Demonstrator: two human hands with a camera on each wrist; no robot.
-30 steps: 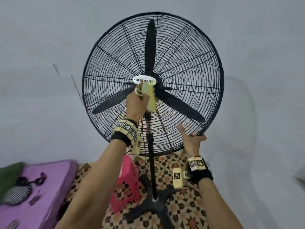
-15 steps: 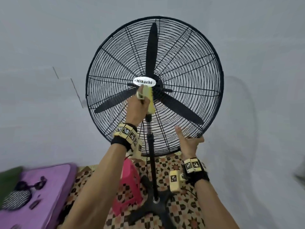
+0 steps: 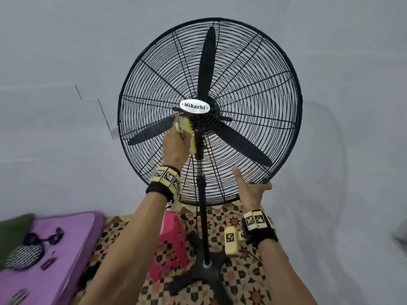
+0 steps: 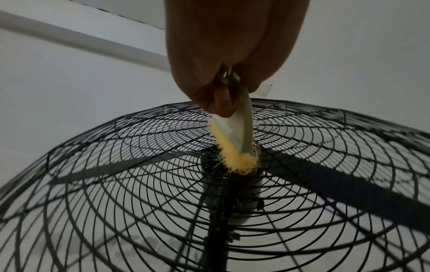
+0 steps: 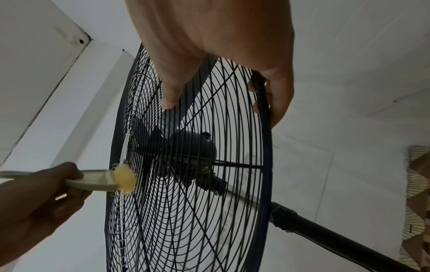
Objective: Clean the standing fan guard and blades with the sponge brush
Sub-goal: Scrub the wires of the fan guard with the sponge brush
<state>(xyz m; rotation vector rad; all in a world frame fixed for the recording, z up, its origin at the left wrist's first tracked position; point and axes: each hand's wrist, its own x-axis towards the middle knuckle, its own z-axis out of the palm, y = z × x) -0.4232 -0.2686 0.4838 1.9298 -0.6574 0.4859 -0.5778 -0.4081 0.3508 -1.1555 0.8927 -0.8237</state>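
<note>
The left hand (image 3: 175,148) grips the pale-handled yellow sponge brush (image 5: 125,181), its head pressed on the round black wire fan guard (image 3: 253,89) just below the oval silver hub badge (image 3: 195,106) reading "Mikachi". The right hand (image 3: 253,192) steadies the guard's lower rim, fingers curled round it and thumb on the wires. Guard-scrubbing seems under way; next the brush likely needs working outward along the wires, then reaching the three black blades (image 3: 207,62) behind.

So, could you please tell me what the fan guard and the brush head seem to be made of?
The fan guard looks like thin metal wire with a matte black coating: fine concentric rings on straight spokes. The brush head looks like soft yellow sponge with pale frayed fibres at its edge, on a cream, probably plastic handle.
</note>
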